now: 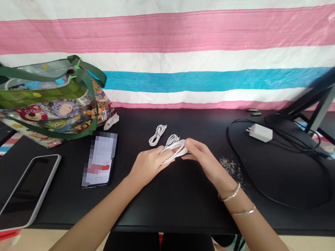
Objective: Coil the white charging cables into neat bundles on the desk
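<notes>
Between my two hands, above the black table, is a coiled white cable [173, 152]. My left hand [147, 164] pinches the loops at their left side, thumb on top. The fingers of my right hand [199, 155] close on the right end of the same coil. Just behind it lies a second bundled white cable [172, 140], partly covered by the held loops. A third white cable bundle [157, 135], tied in a tight coil with its plug pointing away, rests a little to the left.
A lit phone [99, 159] and a dark phone in a pale case [27, 193] lie left. Behind them stands a cartoon-print bag [61, 106]. A white charger [260, 133] and a long black cable [250, 180] lie right. Striped sheeting [179, 40] hangs behind the black table [174, 209].
</notes>
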A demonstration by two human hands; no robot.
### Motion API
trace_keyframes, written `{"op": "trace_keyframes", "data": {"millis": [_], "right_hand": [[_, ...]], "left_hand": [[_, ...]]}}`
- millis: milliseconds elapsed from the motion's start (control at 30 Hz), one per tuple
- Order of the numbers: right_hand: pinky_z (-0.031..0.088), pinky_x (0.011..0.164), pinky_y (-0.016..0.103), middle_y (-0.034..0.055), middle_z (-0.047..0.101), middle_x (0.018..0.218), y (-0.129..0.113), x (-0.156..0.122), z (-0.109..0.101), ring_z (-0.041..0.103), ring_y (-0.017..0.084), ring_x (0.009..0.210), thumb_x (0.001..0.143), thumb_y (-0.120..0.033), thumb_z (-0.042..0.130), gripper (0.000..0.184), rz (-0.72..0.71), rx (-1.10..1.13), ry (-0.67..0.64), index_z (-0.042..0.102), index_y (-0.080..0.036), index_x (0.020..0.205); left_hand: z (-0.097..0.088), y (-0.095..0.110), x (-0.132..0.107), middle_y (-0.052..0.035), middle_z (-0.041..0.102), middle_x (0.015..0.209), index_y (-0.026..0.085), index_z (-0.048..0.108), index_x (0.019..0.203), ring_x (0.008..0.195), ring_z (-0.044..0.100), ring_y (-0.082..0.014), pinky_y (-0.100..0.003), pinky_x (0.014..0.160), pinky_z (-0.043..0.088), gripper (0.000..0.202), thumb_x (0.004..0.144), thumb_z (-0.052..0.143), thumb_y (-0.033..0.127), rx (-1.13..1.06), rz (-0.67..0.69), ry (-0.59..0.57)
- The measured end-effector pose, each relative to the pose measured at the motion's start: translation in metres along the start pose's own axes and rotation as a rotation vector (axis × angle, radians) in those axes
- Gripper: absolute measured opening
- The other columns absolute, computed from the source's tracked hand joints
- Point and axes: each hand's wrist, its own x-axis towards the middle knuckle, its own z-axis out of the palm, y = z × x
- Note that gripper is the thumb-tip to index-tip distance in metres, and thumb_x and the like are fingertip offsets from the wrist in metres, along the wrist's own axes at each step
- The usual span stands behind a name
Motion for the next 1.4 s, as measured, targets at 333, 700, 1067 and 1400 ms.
{"op": "trace_keyframes", "data": {"millis": [333,700,1067,1400], "right_hand": [[0.054,0.065,0.026,0.0027,0.073,0.087,0.006,0.004,0.005,0.067,0.014,0.073,0.064,-0.063,0.067,0.045,0.016,0.057,-0.021,0.06,-0.02,0.073],[0.05,0.064,0.022,-0.002,0.071,0.075,-0.008,-0.003,0.015,0.062,0.008,0.063,0.05,-0.057,0.08,0.044,0.094,0.242,0.022,0.064,-0.021,0.069],[0.047,0.072,0.023,-0.0049,0.066,0.07,-0.001,-0.001,0.015,0.059,0.009,0.071,0.051,-0.044,0.085,0.034,0.172,0.552,-0.043,0.063,-0.021,0.063],[0.046,0.074,0.022,-0.0056,0.069,0.073,-0.003,-0.001,0.014,0.061,0.009,0.076,0.05,-0.048,0.084,0.037,0.174,0.579,-0.005,0.064,-0.022,0.067]], "left_hand": [[-0.004,0.003,0.003,-0.0004,0.061,0.086,0.033,0.061,0.118,0.071,0.062,-0.013,-0.018,0.058,0.045,0.029,0.093,0.047,0.033,0.134,-0.041,-0.148],[-0.006,0.007,0.003,-0.0016,0.063,0.091,0.033,0.06,0.12,0.072,0.065,-0.0154,-0.02,0.056,0.044,0.03,0.093,0.045,0.032,0.154,-0.096,-0.139],[0.001,-0.003,0.001,0.0004,0.065,0.084,0.029,0.068,0.107,0.068,0.065,-0.0137,-0.019,0.055,0.044,0.023,0.088,0.056,0.035,0.016,-0.003,0.102],[0.0,-0.004,0.001,-0.003,0.068,0.094,0.024,0.07,0.091,0.085,0.064,-0.0169,-0.024,0.069,0.051,0.018,0.087,0.057,0.036,-0.085,0.137,0.348]]}}
